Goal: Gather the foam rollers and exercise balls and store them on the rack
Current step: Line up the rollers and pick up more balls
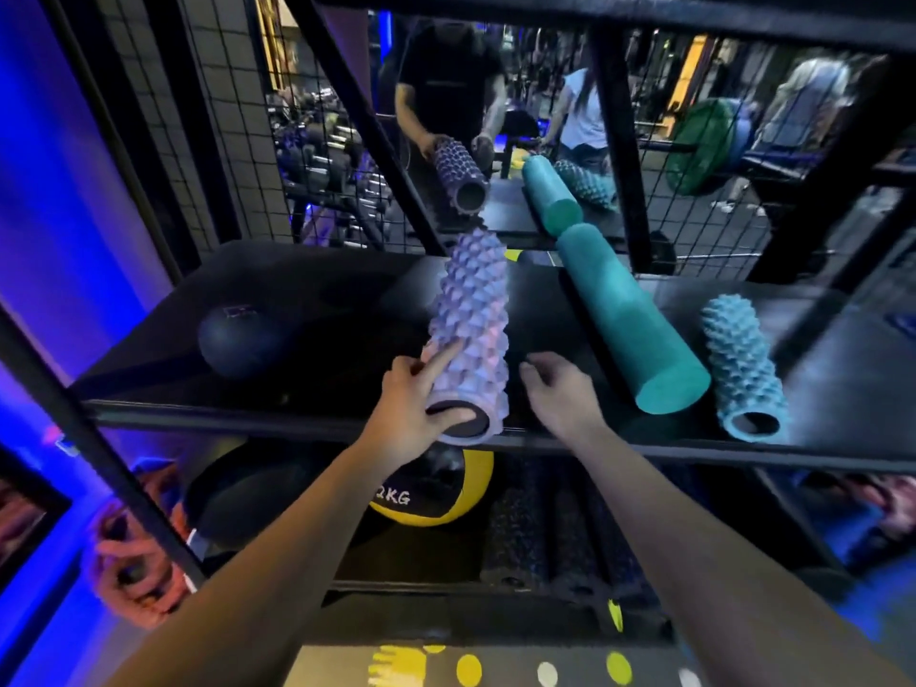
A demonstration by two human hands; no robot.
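A purple spiked foam roller (473,319) lies lengthwise on the black rack shelf (317,290). My left hand (416,404) holds its near end, thumb across the hollow core and index finger stretched along its side. My right hand (560,394) hovers just right of the roller with loosely curled fingers, holding nothing. A smooth teal foam roller (624,314) and a light-blue spiked roller (741,364) lie on the same shelf to the right. A dark exercise ball (238,339) sits at the shelf's left.
On the lower shelf sit a black-and-yellow medicine ball (436,493) and dark speckled rollers (540,533). A mirror behind the wire mesh reflects the rollers and people (448,76). Diagonal black rack struts (367,121) frame the shelf. Orange bands (134,562) hang at lower left.
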